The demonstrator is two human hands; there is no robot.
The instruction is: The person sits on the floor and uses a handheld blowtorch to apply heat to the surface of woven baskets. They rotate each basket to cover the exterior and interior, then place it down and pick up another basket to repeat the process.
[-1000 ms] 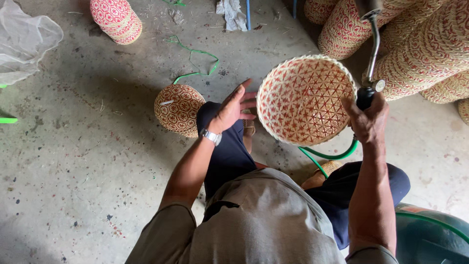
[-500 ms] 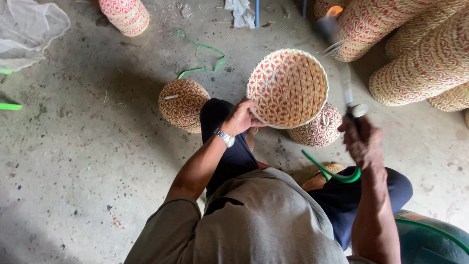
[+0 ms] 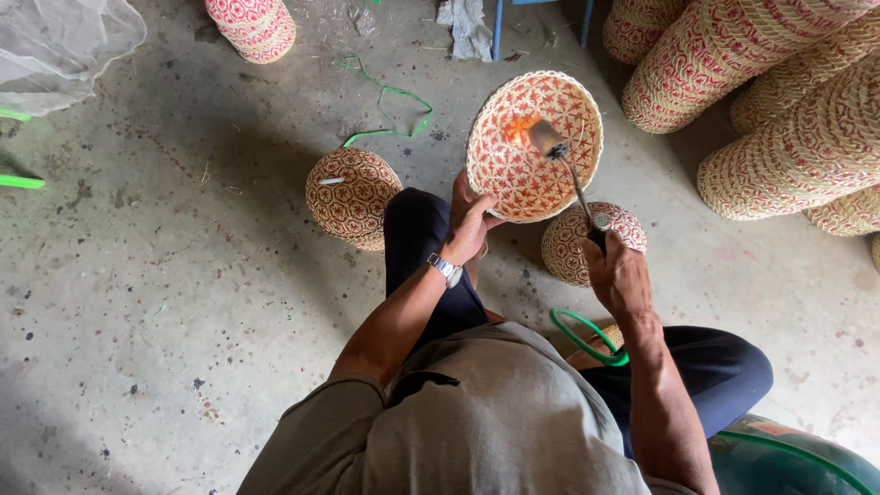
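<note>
My left hand [image 3: 469, 220] grips the lower rim of a round woven basket [image 3: 513, 174] with a red and tan pattern, tilted so its inside faces me. My right hand [image 3: 616, 270] holds a thin metal gas torch [image 3: 570, 179] by its handle. The torch's nozzle points into the basket, where an orange flame glows on the weave near the upper middle. A green hose [image 3: 587, 339] loops from under my right hand across my lap.
Two upturned woven baskets [image 3: 352, 197] [image 3: 573, 243] lie on the concrete floor by my knees. Stacks of baskets [image 3: 779, 110] lean at the upper right, another stack [image 3: 252, 27] stands at the top. A green strap [image 3: 390, 101], a clear bag [image 3: 55, 46] and a green cylinder [image 3: 797, 463] are nearby.
My right hand swung the torch down from upright so its nozzle now reaches inside the basket with a flame. The left hand shifted the basket lower and nearer.
</note>
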